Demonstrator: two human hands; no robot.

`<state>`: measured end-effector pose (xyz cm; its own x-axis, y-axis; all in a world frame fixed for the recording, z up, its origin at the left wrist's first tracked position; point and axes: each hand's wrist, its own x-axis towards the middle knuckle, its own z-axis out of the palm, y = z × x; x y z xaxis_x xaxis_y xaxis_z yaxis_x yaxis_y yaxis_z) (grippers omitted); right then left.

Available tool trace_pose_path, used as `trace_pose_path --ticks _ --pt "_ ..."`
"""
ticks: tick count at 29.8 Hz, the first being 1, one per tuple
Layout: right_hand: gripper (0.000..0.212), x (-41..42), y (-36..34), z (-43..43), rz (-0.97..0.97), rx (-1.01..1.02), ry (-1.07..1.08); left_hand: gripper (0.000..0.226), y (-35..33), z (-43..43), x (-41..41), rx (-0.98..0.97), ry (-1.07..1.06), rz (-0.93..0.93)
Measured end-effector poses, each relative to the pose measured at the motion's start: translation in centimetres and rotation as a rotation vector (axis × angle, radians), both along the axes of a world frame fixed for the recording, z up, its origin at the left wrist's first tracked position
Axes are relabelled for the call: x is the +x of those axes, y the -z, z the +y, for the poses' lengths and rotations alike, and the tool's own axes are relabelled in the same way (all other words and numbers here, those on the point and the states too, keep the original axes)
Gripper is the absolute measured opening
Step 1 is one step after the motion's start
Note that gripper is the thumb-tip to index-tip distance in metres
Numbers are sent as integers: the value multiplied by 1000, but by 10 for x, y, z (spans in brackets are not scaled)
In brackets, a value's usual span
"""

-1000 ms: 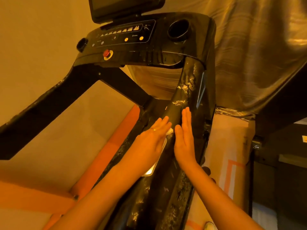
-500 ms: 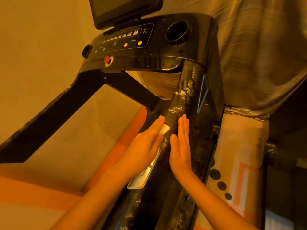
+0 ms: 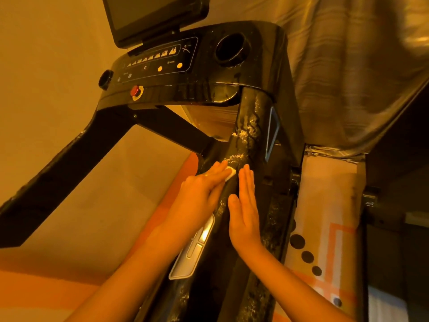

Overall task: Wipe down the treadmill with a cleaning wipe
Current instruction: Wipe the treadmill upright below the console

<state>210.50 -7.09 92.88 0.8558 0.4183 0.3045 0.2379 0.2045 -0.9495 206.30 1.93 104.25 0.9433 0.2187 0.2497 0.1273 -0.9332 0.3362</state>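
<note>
Straight-fingered, the left hand (image 3: 199, 196) presses the wipe (image 3: 231, 173) flat on the rail (image 3: 251, 126); the right hand (image 3: 245, 212) lies flat beside it, holding nothing (the wipe looks soft and limp: best pinned under fingertips)

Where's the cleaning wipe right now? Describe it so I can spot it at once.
From the treadmill's console, follow the black streaked rail down to where the left hand and right hand lie flat. The cleaning wipe is the small white corner peeking from under the left hand's fingertips. It is pale and soft-edged, unlike the hard silver panel lower on the rail.
</note>
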Motion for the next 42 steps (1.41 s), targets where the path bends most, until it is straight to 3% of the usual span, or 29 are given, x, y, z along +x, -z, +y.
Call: trace_pose_path --ticks 7,11,13,22,30,37,42 --pt "53 0 -2 0 2 11 20 43 7 2 -25 7 35 -24" --pt "50 20 -3 -3 225 109 131 40 9 4 -5 -7 11 -33" --pt "52 35 -3 0 276 63 119 39 8 5 12 -19 -19 -5" --pt "55 44 2 15 262 35 72 44 10 -7 -5 25 -45 -4" --pt "54 44 0 13 250 36 65 40 -8 -1 70 15 -83 96" --pt "51 43 -1 15 262 70 90 41 1 -4 39 76 -83 75" --pt "51 42 0 16 258 77 105 41 -4 3 80 5 -79 99"
